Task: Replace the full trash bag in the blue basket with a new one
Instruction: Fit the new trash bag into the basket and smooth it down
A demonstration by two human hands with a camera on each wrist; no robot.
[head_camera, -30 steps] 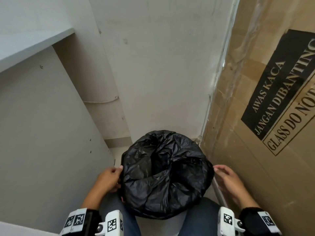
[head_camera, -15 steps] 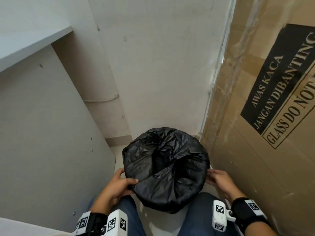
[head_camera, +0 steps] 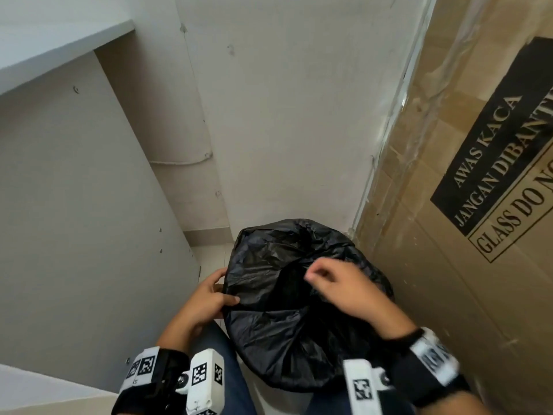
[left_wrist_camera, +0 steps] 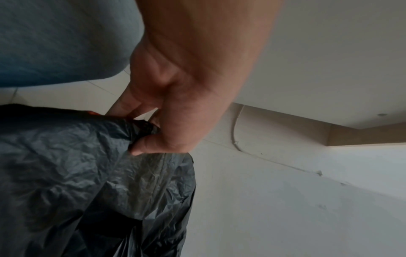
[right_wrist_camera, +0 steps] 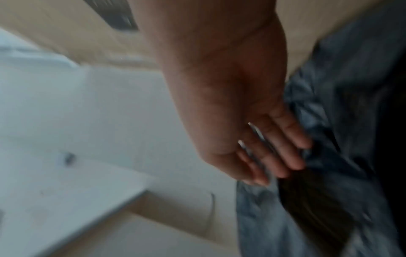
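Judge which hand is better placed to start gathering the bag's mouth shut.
Left. The left hand already pinches the black trash bag at its edge; the right hand is over the opening, fingers straight, gripping nothing.

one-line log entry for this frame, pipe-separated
step: gathering bag | left hand: grips black trash bag edge | right hand: over bag opening, grip unclear | basket: hidden under bag | cardboard box: right of bag
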